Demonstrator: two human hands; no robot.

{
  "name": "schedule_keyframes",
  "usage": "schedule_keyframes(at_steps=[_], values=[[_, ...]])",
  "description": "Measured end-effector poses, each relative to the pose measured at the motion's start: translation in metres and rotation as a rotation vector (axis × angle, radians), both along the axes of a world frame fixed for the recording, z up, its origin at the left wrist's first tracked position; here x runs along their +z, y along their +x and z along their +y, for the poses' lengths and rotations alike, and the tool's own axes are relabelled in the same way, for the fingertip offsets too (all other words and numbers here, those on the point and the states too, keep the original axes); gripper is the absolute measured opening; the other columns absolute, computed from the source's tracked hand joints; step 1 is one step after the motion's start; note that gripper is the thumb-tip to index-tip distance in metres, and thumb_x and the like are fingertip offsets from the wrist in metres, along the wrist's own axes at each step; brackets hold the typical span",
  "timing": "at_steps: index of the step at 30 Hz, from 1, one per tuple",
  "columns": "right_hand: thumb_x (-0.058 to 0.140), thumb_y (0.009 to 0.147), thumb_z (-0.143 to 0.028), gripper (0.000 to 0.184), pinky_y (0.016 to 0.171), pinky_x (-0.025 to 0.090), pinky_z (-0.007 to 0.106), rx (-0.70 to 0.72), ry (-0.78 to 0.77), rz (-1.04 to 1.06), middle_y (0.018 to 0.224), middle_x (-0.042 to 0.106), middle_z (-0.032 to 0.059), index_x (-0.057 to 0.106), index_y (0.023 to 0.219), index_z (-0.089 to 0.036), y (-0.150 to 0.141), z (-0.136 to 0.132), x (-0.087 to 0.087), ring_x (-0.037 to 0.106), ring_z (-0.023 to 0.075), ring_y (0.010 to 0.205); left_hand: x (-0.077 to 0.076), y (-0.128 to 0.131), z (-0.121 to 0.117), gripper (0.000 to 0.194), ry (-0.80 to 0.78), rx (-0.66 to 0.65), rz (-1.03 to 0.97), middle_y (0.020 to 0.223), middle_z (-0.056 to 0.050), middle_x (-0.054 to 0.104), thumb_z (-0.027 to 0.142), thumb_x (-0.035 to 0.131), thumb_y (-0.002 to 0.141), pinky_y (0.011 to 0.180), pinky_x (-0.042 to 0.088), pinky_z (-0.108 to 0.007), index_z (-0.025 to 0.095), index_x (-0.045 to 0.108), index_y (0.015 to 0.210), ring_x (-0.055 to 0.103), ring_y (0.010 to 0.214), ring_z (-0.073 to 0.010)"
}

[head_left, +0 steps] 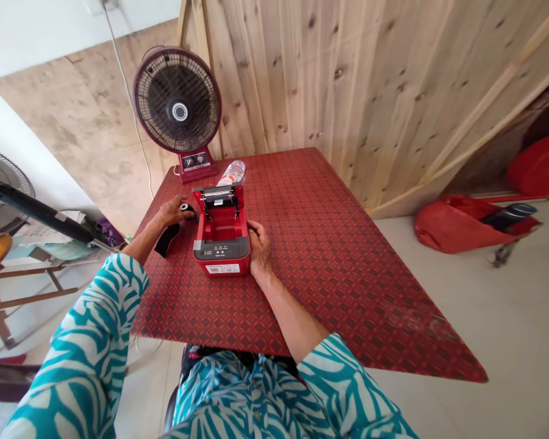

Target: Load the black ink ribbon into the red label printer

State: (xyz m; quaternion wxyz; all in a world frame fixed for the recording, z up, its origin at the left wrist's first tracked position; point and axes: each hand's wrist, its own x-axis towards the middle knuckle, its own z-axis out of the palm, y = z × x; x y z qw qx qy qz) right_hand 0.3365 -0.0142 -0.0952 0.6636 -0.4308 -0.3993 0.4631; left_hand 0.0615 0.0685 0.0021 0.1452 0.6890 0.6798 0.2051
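Observation:
A red and dark grey label printer (223,263) stands on the table with its lid (219,194) raised. The red compartment inside shows no roll. Curled fingers of my right hand (260,249) press against the printer's right side. To the left of the printer, my left hand (171,212) has its fingers closed on a small dark roll (188,213) with a white core. A loose black strip (167,239) lies on the table just below that hand; whether it belongs to the roll I cannot tell.
A dark red table fan (179,110) stands at the table's back left corner. Behind the printer lies a clear plastic bottle (232,173). The patterned red tabletop (329,262) extends right. On the floor sits a red bag (443,225); another fan (9,189) is at far left.

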Motion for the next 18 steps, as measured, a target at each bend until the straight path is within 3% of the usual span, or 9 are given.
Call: schedule_keyframes(at_steps=[4,8,12,15,18], values=[[0.052,0.08,-0.04,0.032,0.108,0.044,0.048,-0.005,0.002,0.001,0.109,0.072,0.0053,0.071,0.101,-0.024,-0.001,0.001,-0.001,0.062,0.0247,0.111,0.0,-0.03,-0.015,0.053,0.059,0.106,-0.333,0.12,-0.016,0.073,0.047,0.069,0.075,0.095,0.054,-0.037,0.013,0.064,0.115,0.068,0.11,-0.0249],[0.053,0.081,-0.04,0.031,0.107,0.046,0.048,-0.017,-0.003,0.01,0.108,0.073,0.0046,0.071,0.102,-0.025,-0.001,0.002,-0.003,0.062,0.0242,0.111,-0.002,-0.052,-0.038,0.048,-0.131,0.064,-0.472,0.102,-0.01,0.078,0.039,0.078,0.057,0.095,0.055,-0.039,0.017,0.069,0.099,0.07,0.103,-0.0266],[0.053,0.082,-0.04,0.032,0.105,0.047,0.047,-0.004,0.019,0.015,0.109,0.073,0.0048,0.072,0.103,-0.024,0.0,0.002,-0.004,0.063,0.0242,0.111,-0.009,-0.048,-0.05,0.046,-0.177,-0.032,-0.491,0.095,-0.007,0.078,0.042,0.077,0.054,0.094,0.056,-0.04,0.018,0.069,0.093,0.07,0.1,-0.0278],[0.053,0.083,-0.04,0.032,0.105,0.047,0.046,-0.005,0.033,0.008,0.109,0.074,0.0047,0.072,0.103,-0.024,0.0,0.003,-0.006,0.063,0.0238,0.111,-0.013,-0.039,-0.054,0.047,-0.128,-0.013,-0.487,0.087,-0.006,0.076,0.048,0.078,0.054,0.089,0.058,-0.04,0.019,0.064,0.088,0.071,0.096,-0.0277],[0.053,0.082,-0.04,0.032,0.105,0.047,0.045,-0.015,0.025,0.002,0.108,0.074,0.0041,0.073,0.102,-0.024,-0.001,0.004,-0.007,0.064,0.0235,0.109,-0.007,-0.029,-0.063,0.054,-0.018,0.015,-0.512,0.09,-0.008,0.075,0.054,0.081,0.055,0.088,0.058,-0.04,0.019,0.061,0.09,0.071,0.095,-0.0272]])
